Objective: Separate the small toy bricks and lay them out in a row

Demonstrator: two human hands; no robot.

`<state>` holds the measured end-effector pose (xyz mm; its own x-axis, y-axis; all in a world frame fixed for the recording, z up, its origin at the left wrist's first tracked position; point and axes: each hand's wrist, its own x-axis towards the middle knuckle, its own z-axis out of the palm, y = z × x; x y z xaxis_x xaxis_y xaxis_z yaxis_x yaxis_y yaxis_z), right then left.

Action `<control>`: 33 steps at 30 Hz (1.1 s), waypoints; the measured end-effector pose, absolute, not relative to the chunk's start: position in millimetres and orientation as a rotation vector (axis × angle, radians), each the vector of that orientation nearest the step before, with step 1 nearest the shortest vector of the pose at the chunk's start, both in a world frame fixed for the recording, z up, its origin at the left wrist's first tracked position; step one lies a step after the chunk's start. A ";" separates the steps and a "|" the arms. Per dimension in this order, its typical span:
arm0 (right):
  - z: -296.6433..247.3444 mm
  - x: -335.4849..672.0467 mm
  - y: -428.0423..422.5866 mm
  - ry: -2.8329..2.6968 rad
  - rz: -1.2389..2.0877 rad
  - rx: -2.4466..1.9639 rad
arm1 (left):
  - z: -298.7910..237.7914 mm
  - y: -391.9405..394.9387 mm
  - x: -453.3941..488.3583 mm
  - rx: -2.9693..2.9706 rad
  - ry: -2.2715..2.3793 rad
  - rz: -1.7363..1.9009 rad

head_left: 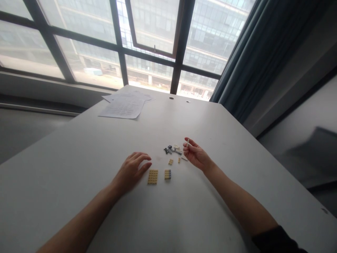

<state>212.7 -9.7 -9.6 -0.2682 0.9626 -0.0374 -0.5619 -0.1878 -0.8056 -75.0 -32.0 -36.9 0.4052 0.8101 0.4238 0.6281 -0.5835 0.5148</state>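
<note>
My left hand (133, 170) lies palm down on the white table (79, 175), fingers spread and holding nothing, just left of a tan studded plate (153, 176). A smaller tan and grey brick (167, 174) sits to the right of that plate. My right hand (195, 153) is raised slightly, palm turned up, fingers curled round a small white piece (187, 142) pinched at the fingertips. Between the hands lies a cluster of small grey and white parts (173, 149), with two tiny tan pieces (171, 161) just below it.
Sheets of printed paper (123, 106) lie at the far left of the table. A large window (147, 45) runs behind the table's far edge, with a dark blue curtain (252, 59) at the right. The table's right edge drops off beside a grey wall.
</note>
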 end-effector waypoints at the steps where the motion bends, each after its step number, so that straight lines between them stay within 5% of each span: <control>1: -9.3 211.7 -12.4 -0.820 1.721 -0.654 | -37.4 -31.9 -75.6 2.381 1.267 0.961; 16: -24.8 222.6 -39.0 -1.070 1.516 -1.001 | -39.9 -32.1 -76.3 2.412 1.250 0.981; 26: -34.4 240.1 -24.7 -1.905 0.402 -1.484 | -38.9 -30.6 -75.9 2.423 1.230 0.974; 33: -37.3 241.9 10.8 -2.011 0.304 -1.662 | -38.1 -31.5 -76.6 2.435 1.226 0.974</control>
<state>241.9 10.8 -37.3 -0.1211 0.9632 0.2399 0.8490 0.2258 -0.4778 -76.6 -31.5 -38.1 0.4241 0.7836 0.4539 0.6196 -0.6166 0.4856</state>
